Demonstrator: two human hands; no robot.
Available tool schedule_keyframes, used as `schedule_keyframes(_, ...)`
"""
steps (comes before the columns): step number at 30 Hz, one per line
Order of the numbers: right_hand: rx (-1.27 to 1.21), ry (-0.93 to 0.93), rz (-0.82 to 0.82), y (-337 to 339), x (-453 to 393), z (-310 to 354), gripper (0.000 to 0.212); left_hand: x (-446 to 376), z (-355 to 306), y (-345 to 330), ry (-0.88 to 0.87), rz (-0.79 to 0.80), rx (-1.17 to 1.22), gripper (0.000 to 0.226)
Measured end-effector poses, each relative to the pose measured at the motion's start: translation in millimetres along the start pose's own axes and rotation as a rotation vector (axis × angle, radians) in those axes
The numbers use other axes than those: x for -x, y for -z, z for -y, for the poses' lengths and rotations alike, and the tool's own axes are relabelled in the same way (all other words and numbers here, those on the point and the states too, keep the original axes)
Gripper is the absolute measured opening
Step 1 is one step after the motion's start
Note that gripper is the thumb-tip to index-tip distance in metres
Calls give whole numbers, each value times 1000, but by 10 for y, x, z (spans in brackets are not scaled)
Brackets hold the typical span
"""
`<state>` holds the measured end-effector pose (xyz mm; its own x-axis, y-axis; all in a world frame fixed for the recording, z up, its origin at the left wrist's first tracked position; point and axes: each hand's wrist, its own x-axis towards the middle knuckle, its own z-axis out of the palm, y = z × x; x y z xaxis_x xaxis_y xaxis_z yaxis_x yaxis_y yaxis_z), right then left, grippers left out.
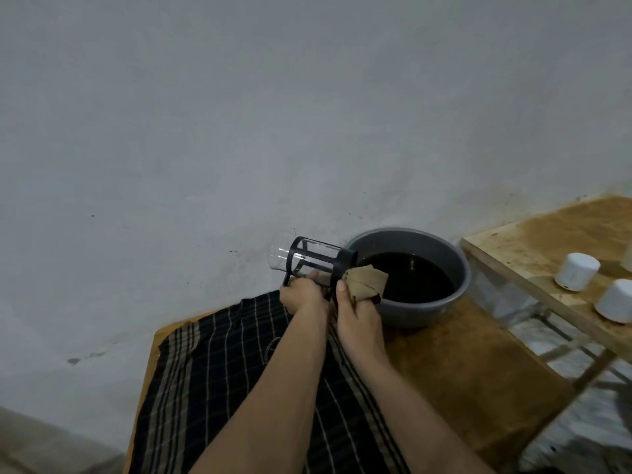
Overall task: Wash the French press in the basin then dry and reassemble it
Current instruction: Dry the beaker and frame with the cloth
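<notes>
French press carafe, glass beaker in black plastic frame, held on its side, open mouth pointing left, base end toward basin, just left of and above basin rim. Left hand under carafe, fingers curled round black handle. Right hand at carafe's base end, fingers and thumb bunched, pinching tan cloth pressed against black base; cloth hanging partly over basin's near-left rim. Grey round basin holding dark water, sitting on brown wooden table, against grey wall. Dark plaid fabric with pale stripes spread over left part of table, beneath both forearms. To right, second lighter wooden shelf, stained, set apart from the table, carrying two small white cylinders, one behind the other; what they are cannot be told. Metal frame legs visible under shelf, blurred.
</notes>
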<state>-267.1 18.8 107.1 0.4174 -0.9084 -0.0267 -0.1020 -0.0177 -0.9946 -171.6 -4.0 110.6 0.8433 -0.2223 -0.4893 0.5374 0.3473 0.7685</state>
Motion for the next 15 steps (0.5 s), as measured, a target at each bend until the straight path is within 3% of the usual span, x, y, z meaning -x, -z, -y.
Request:
schedule_keyframes(2, -166, -141, 12, 26, -112, 2, 32, -55, 150, 14, -63, -11, -84, 20)
schedule_keyframes(4, -347, -308, -24, 88, -333, -66, 60, -3, 266, 44, -94, -11, -168, 20)
schedule_keyframes(6, -477, -412, -56, 184, -536, -170, 66, 103, 322, 104, -117, 10, -231, 25)
schedule_keyframes(8, -581, -469, -65, 280, -652, -301, 52, 169, 325, 177, -161, 67, -279, 29)
schedule_keyframes(11, -448, -451, -84, 339, -780, -467, 17, 179, 230, 188, -311, 135, -438, 33)
schedule_keyframes(15, -188, -457, -57, 585, -663, -740, 13, 103, 270, 309, -427, 156, -628, 25)
